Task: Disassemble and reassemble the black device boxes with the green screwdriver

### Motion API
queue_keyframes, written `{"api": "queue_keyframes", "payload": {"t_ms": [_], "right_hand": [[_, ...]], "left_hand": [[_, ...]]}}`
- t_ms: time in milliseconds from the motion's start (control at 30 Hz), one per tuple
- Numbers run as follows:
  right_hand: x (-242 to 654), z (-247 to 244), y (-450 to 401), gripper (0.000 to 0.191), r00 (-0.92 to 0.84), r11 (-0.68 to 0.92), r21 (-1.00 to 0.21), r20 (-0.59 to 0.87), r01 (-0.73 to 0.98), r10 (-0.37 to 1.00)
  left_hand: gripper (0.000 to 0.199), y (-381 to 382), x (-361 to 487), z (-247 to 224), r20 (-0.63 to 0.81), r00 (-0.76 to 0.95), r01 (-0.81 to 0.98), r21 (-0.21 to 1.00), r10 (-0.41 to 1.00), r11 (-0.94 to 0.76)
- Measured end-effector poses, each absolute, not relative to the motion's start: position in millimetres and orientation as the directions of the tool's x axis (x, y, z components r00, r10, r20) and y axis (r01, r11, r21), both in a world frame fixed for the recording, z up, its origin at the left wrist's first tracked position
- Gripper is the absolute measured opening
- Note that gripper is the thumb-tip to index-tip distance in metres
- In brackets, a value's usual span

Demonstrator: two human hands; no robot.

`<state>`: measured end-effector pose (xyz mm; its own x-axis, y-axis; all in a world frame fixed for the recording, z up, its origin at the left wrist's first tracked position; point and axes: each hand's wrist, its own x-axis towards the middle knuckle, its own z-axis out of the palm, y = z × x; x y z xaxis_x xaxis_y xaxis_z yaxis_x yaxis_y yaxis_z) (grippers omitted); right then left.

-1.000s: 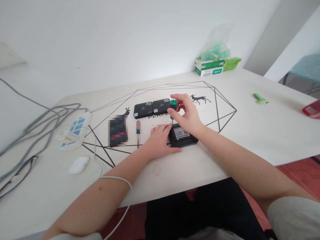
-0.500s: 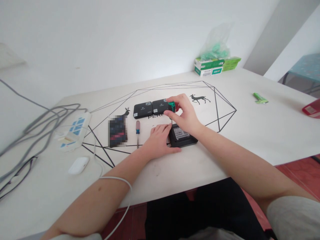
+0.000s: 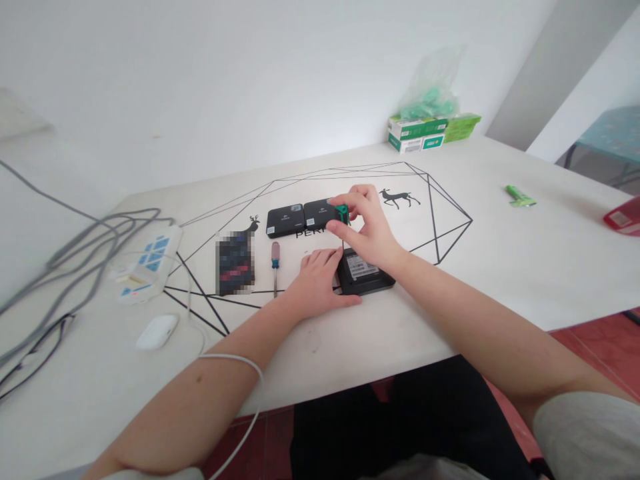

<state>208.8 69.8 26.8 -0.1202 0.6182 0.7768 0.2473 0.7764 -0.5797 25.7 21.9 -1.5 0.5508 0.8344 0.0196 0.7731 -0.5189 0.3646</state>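
Note:
My right hand pinches the green handle of a screwdriver between thumb and fingers. Its thin shaft points down to the left back corner of a black plastic box with a white label. The tip is hidden behind my left fingers. My left hand grips the left end of that box, thumb along the front edge and fingers at the back corner. Behind my hands, two similar black boxes, a left one and a right one, lie side by side; my right fingers partly cover the right one.
A second screwdriver lies left of my left hand, beside a blurred-out dark patch. Farther left are a power strip, grey cables and a white case. A white cable crosses my left forearm. Green boxes stand against the wall.
The green handle has turned a little in my right fingers, which have shifted slightly. My left hand and the black box beneath stay in place.

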Motion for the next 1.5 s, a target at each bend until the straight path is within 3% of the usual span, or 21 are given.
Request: {"api": "queue_keyframes", "payload": {"t_ms": [133, 267, 367, 467, 667, 833, 1000, 1200, 1500], "right_hand": [[207, 26, 70, 0.032, -0.129, 0.798, -0.550, 0.798, 0.245, 0.589], [207, 22, 69, 0.044, -0.140, 0.766, -0.623, 0.754, 0.158, 0.642], [207, 21, 69, 0.040, -0.176, 0.738, -0.668, 0.718, 0.097, 0.673], [208, 23, 68, 0.033, -0.151, 0.751, -0.646, 0.735, 0.138, 0.661], [206, 25, 68, 0.042, -0.141, 0.751, -0.603, 0.747, 0.269, 0.650], [207, 20, 68, 0.055, -0.136, 0.744, -0.634, 0.735, 0.212, 0.664], [209, 19, 68, 0.042, -0.153, 0.759, -0.618, 0.746, 0.205, 0.648], [210, 21, 68, 0.044, -0.091, 0.750, -0.585, 0.767, 0.309, 0.635], [211, 18, 67, 0.050, -0.156, 0.755, -0.623, 0.741, 0.204, 0.653]], "left_hand": [[0.108, 22, 25, -1, 0.019, 0.557, 0.768, 0.368, 0.830, -0.524], [0.110, 22, 24, -1, 0.017, 0.556, 0.772, 0.360, 0.831, -0.524], [0.113, 22, 25, -1, 0.019, 0.550, 0.776, 0.357, 0.835, -0.519], [0.110, 22, 25, 0, 0.015, 0.552, 0.773, 0.365, 0.833, -0.519], [0.105, 21, 26, 2, 0.018, 0.557, 0.765, 0.378, 0.830, -0.522], [0.101, 21, 25, 1, 0.024, 0.556, 0.761, 0.386, 0.831, -0.521], [0.099, 21, 25, 2, 0.031, 0.554, 0.760, 0.389, 0.832, -0.521], [0.096, 22, 25, 0, 0.050, 0.554, 0.755, 0.389, 0.831, -0.527], [0.094, 22, 23, 0, 0.060, 0.546, 0.748, 0.415, 0.836, -0.518]]}}
